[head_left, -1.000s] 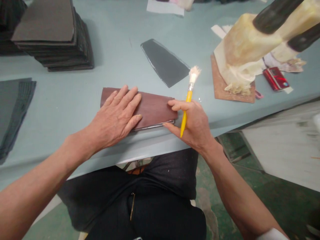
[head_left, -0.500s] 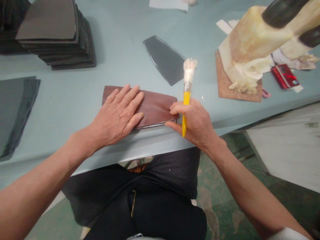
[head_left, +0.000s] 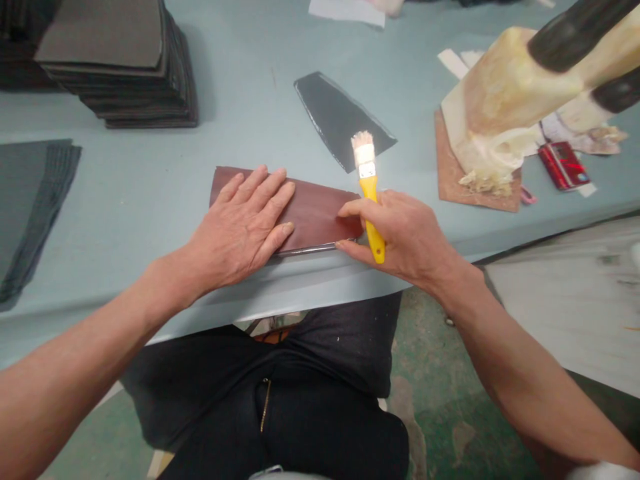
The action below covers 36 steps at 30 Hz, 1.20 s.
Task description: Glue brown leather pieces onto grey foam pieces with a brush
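Note:
My left hand (head_left: 245, 227) lies flat with its fingers stretched over a brown leather-like piece (head_left: 320, 210), pressing it to the table. A dark glossy edge shows beneath the brown piece along its near side. In my right hand (head_left: 407, 230) a yellow-handled paintbrush (head_left: 369, 193) is held, bristles pointing away from me. The thumb and index finger of that hand also touch the brown piece at its right end. Beyond it lies a dark grey panel (head_left: 335, 113) with a shiny, wet-looking border, partly hidden by the brush.
A tall stack of dark sheets (head_left: 105, 40) stands at the back left, with fanned grey sheets (head_left: 30, 207) nearer. To the right, a glue-smeared container (head_left: 505, 80) rests on a brown board (head_left: 450, 173). Beside it is a red box (head_left: 564, 165). The table edge runs close to my lap.
The brush in my right hand has tilted, its bristles swinging left and its handle end right. My left hand stays flat on the brown piece. The view has shifted slightly.

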{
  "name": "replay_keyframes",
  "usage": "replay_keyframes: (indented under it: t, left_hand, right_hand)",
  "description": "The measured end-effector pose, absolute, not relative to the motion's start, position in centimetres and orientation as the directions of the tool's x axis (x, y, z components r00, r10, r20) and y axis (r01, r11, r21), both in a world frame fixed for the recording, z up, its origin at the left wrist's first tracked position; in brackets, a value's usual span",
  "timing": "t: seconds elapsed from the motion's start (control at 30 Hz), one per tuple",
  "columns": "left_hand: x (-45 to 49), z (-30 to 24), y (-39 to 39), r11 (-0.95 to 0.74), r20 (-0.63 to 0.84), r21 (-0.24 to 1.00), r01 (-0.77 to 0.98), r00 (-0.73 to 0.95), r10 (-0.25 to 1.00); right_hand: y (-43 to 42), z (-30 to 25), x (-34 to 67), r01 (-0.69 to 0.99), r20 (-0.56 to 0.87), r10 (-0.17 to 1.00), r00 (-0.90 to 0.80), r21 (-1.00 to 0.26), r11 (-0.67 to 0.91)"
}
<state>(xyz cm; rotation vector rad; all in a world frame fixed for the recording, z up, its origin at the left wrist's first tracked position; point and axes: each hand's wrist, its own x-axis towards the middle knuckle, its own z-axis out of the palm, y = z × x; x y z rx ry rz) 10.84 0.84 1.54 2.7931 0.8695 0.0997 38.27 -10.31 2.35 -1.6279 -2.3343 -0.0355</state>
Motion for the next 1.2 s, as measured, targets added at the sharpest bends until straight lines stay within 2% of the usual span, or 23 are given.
replay_keyframes:
  t: [0.23,0.47,0.63,0.8,0.9,1.03,1.2]
  left_hand:
    - [10.9,1.5,0.9,-0.799,0.000,0.231,0.555,0.821,0.570]
    - [10.9,1.4,0.9,-0.802,0.010,0.233,0.549,0.824,0.567]
    - [11.0,1.4,1.0,-0.813,-0.011,0.189,0.551,0.829,0.559]
    - [11.2,1.8,0.8,-0.823,-0.042,0.141,0.551,0.833,0.551]
    - [11.3,2.2,0.7,-0.816,-0.046,0.161,0.555,0.830,0.555]
    - [11.8,2.9,0.7,-0.796,-0.122,0.185,0.577,0.817,0.564]
    - [13.1,3.5,0.1,-0.756,-0.198,0.135,0.641,0.765,0.613]
  right_hand:
    - [-9.9,2.2,38.6,0.947,0.223,0.932,-0.285,-0.086,0.310]
    - [-10.8,1.3,38.4,0.936,0.321,0.901,-0.292,-0.096,0.338]
    - [-11.5,0.2,37.8,0.942,0.414,0.868,-0.275,-0.066,0.330]
    - [-11.8,-0.8,37.6,0.946,0.434,0.871,-0.231,-0.110,0.305]
    - [-11.9,-1.1,37.7,0.946,0.427,0.881,-0.206,-0.144,0.291]
    - [-11.9,-0.9,37.6,0.941,0.422,0.885,-0.196,-0.173,0.291]
    - [-11.8,-0.4,37.0,0.950,0.455,0.872,-0.180,-0.151,0.275]
